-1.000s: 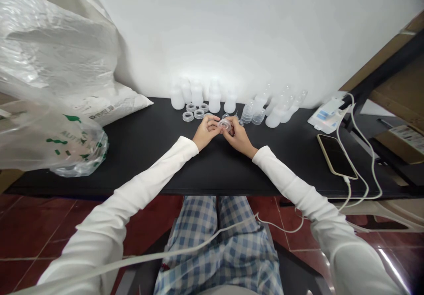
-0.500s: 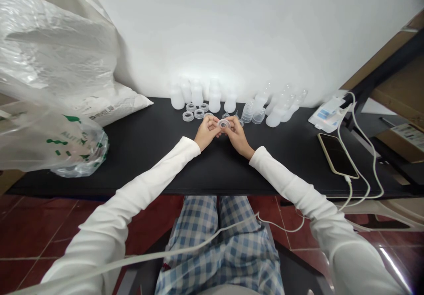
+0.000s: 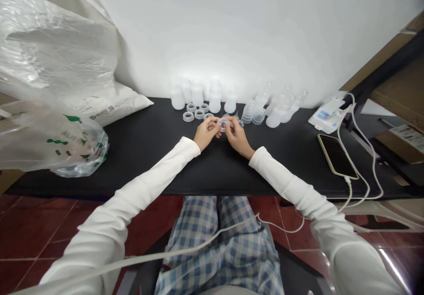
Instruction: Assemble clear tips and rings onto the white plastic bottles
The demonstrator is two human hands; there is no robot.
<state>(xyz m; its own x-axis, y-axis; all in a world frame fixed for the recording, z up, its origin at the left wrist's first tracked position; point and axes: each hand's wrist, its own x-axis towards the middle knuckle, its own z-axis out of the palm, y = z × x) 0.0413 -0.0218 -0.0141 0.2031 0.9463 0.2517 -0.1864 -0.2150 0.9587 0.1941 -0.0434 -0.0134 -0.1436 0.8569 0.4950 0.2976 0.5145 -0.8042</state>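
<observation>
Ring (image 3: 224,124), clear plastic, sits pinched between your left hand (image 3: 206,132) and right hand (image 3: 237,135) just above the table (image 3: 159,153), near the loose rings (image 3: 196,111) and bottles (image 3: 198,95); you could judge a slip likely, since it is small and slick, and it might roll off. Bag (image 3: 71,147) lettering in green is too blurred to read

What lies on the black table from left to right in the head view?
Plastic bag → loose rings → left hand → ring held between both hands → right hand → phone.
</observation>
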